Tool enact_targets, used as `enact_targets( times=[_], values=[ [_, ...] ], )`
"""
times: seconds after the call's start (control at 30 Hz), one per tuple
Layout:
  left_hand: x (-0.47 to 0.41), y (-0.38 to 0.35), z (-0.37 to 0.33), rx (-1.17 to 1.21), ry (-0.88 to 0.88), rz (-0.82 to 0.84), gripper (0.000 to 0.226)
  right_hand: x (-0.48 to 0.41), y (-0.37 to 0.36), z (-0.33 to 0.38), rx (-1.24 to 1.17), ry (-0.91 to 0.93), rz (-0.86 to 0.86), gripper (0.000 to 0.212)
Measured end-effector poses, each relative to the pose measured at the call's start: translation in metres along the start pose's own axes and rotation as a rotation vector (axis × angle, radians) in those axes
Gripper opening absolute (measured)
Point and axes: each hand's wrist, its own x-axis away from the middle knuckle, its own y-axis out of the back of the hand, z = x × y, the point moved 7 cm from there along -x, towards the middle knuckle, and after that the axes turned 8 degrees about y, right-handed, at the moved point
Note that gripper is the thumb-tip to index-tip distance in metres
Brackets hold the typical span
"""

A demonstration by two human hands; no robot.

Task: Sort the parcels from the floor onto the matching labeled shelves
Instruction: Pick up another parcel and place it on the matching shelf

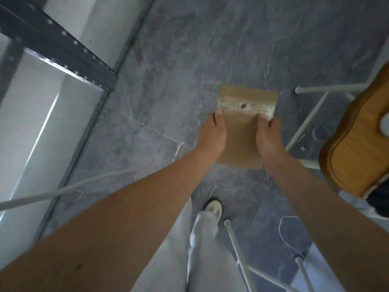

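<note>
A flat brown cardboard parcel (242,131) with a band of clear tape and a small hole across its upper part is held over the grey floor. My left hand (212,133) grips its left edge. My right hand (268,135) grips its right edge, thumb on top. Both arms reach forward and down from the bottom of the view. At the far left stands a dark metal shelf frame (63,47) with punched holes; no labels on it are visible.
A wooden chair seat (355,148) on white legs stands close at the right. More white rods (240,256) cross the lower right and lower left. My white shoe (214,208) and light trousers are below the parcel. Grey marbled floor (189,60) stretches ahead.
</note>
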Motion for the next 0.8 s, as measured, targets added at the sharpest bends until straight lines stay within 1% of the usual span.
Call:
enact_targets(
  times=[0.1, 0.2, 0.3, 0.4, 0.5, 0.63, 0.8],
  values=[
    [0.041, 0.036, -0.005, 0.058, -0.004, -0.058, 0.051, 0.041, 0.007, 0.038, 0.001, 0.070, 0.034, 0.058],
    [0.084, 0.070, -0.003, 0.131, -0.024, -0.120, 0.050, 0.084, 0.015, 0.076, 0.027, 0.178, 0.079, 0.054],
    [0.127, 0.098, 0.001, 0.200, -0.003, -0.170, 0.054, 0.125, 0.026, 0.102, 0.063, 0.241, 0.130, 0.053],
    [0.180, 0.127, -0.008, 0.268, -0.028, -0.236, 0.056, 0.175, 0.043, 0.136, 0.080, 0.330, 0.159, 0.056],
    [0.227, 0.157, -0.022, 0.271, -0.051, -0.286, 0.058, 0.220, 0.061, 0.167, 0.107, 0.409, 0.166, 0.057],
    [0.278, 0.207, -0.040, 0.263, -0.057, -0.364, 0.062, 0.276, 0.075, 0.215, 0.071, 0.494, 0.227, 0.055],
    [0.336, 0.271, -0.057, 0.350, -0.150, -0.471, 0.056, 0.333, 0.079, 0.279, 0.088, 0.644, 0.252, 0.057]
  ],
)
